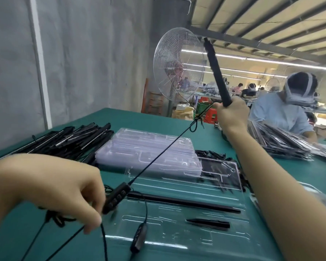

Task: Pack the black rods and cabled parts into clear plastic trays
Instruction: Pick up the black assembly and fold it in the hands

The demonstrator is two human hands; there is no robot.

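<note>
A green table (120, 119) is set in a workshop, with a big fan (179, 63) parked behind it. The left hand (64, 194) is blurry, but a cable (158, 154) is pinched in it. A black rod (215, 68) is gripped upright by the right hand (231, 113). In the clear tray (177, 240), a second rod (183, 202) and a remote (139, 236) are laid.
</note>
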